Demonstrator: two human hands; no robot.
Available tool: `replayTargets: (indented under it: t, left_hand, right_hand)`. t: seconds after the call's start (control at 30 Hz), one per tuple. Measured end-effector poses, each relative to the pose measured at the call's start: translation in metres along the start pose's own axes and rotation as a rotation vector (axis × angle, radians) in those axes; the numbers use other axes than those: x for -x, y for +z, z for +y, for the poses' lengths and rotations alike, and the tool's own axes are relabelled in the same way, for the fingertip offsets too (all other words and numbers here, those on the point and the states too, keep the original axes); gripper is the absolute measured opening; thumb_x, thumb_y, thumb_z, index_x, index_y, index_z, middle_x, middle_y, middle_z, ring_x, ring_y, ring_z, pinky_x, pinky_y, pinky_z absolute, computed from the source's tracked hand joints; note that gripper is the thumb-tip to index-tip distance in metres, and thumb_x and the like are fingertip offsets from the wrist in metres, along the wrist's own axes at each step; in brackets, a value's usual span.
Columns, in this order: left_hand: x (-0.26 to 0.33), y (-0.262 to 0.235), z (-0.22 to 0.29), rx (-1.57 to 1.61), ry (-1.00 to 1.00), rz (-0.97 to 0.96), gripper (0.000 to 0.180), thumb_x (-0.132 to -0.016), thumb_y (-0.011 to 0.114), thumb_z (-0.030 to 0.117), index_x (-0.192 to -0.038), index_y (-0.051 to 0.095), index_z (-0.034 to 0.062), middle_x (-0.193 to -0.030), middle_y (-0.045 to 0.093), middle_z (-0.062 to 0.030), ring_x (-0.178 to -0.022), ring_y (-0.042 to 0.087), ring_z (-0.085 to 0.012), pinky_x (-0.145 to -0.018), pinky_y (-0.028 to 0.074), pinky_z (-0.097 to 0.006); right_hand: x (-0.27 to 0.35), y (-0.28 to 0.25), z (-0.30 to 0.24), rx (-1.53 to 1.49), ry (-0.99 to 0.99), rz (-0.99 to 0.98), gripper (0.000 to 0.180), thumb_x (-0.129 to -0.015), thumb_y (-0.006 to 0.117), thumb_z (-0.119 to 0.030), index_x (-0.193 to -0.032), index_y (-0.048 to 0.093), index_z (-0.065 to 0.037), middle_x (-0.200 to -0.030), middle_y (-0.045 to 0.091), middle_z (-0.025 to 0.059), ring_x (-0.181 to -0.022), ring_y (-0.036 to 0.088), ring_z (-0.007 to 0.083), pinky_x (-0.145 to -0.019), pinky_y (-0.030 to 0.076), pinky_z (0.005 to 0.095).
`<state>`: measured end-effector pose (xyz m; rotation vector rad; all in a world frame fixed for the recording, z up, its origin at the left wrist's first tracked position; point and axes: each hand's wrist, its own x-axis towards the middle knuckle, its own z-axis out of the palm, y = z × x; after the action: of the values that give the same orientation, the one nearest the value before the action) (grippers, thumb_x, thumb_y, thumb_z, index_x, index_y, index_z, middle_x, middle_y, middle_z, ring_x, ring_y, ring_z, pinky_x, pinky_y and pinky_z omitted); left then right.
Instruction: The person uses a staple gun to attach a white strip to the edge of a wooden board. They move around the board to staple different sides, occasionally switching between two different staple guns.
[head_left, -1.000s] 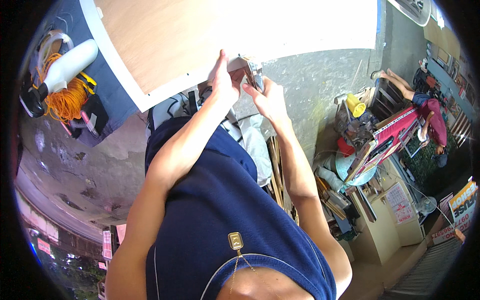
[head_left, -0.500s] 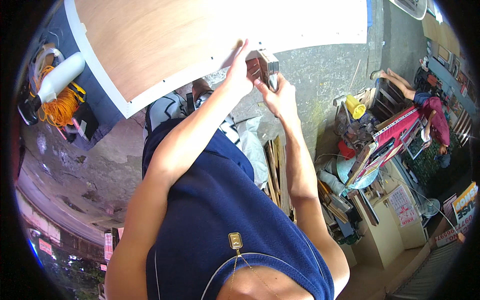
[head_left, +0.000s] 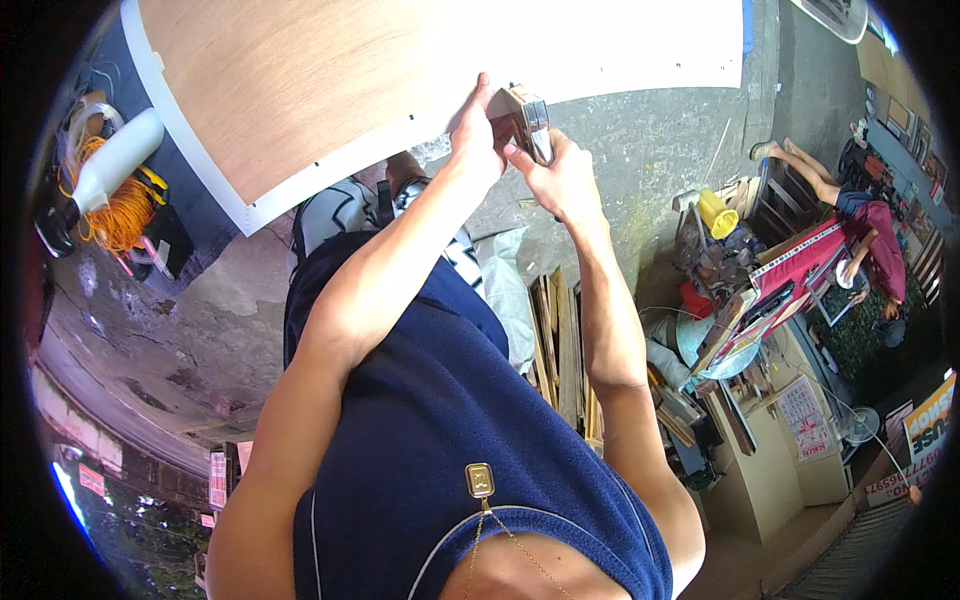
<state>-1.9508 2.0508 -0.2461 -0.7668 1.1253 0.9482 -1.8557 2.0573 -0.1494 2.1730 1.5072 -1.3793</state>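
A shiny metal tool with a boxy, squared body (head_left: 530,118) is between my hands, just past the near edge of a large board; its exact kind I cannot make out. My right hand (head_left: 562,178) grips its lower end, the thumb lying toward my left hand. My left hand (head_left: 478,135) is closed against its left side, thumb pointing up and fingers partly hidden behind it. The board has a brown wood panel (head_left: 290,90) inside a white border (head_left: 345,163), with small dark marks along that border. Bright glare washes out its right part.
At left, a white bottle (head_left: 122,150) lies by a coil of orange cord (head_left: 115,212) on a dark blue surface. Wood strips (head_left: 560,345) and a whitish sack (head_left: 505,285) stand beside my legs. To the right, a person in a maroon shirt (head_left: 882,250) works at a cluttered red-topped table (head_left: 790,262).
The metal tool has tilted and turned slightly in my hands, and both hands have shifted a little up. The person at right has moved an arm slightly.
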Motion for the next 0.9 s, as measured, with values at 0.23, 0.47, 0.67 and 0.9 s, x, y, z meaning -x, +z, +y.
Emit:
replayTargets:
  t: [0.23, 0.47, 0.67, 0.9]
  left_hand:
    - [-0.005, -0.003, -0.002, 0.021, -0.016, -0.024, 0.044, -0.087, 0.059, 0.047, -0.107, 0.057, 0.0084, -0.095, 0.062, -0.0082, -0.086, 0.06, -0.0223, -0.075, 0.05, -0.04]
    - [0.004, 0.0, 0.002, 0.083, -0.014, -0.061, 0.041, -0.088, 0.057, 0.048, -0.103, 0.057, 0.0094, -0.091, 0.062, -0.0072, -0.084, 0.06, -0.0216, -0.076, 0.05, -0.04]
    - [0.027, 0.011, -0.013, -0.144, -0.117, -0.233, 0.032, -0.089, 0.06, 0.038, -0.104, 0.054, 0.0104, -0.087, 0.059, -0.0062, -0.089, 0.061, -0.0211, -0.079, 0.05, -0.038]
    - [0.005, 0.048, -0.042, -0.238, -0.15, -0.324, 0.037, -0.088, 0.06, 0.042, -0.11, 0.056, 0.0121, -0.092, 0.061, -0.0078, -0.09, 0.057, -0.0202, -0.08, 0.047, -0.039]
  right_hand:
    - [-0.017, 0.019, 0.018, 0.007, -0.03, 0.03, 0.044, -0.073, 0.072, -0.036, -0.091, 0.063, 0.004, -0.076, 0.065, 0.0259, -0.079, 0.067, 0.0367, -0.073, 0.052, 0.0415]
    - [-0.006, 0.007, 0.01, -0.055, -0.055, 0.001, 0.041, -0.077, 0.068, -0.033, -0.094, 0.061, 0.003, -0.073, 0.065, 0.0238, -0.077, 0.067, 0.0359, -0.071, 0.052, 0.0414]
    - [0.005, -0.007, 0.044, -0.043, -0.23, 0.072, 0.042, -0.079, 0.069, -0.031, -0.097, 0.056, 0.005, -0.077, 0.064, 0.0242, -0.081, 0.066, 0.0364, -0.072, 0.05, 0.0404]
    - [0.0, -0.047, 0.051, -0.11, 0.051, 0.103, 0.044, -0.075, 0.073, -0.034, -0.093, 0.06, 0.004, -0.073, 0.064, 0.021, -0.074, 0.067, 0.0291, -0.067, 0.05, 0.0377]
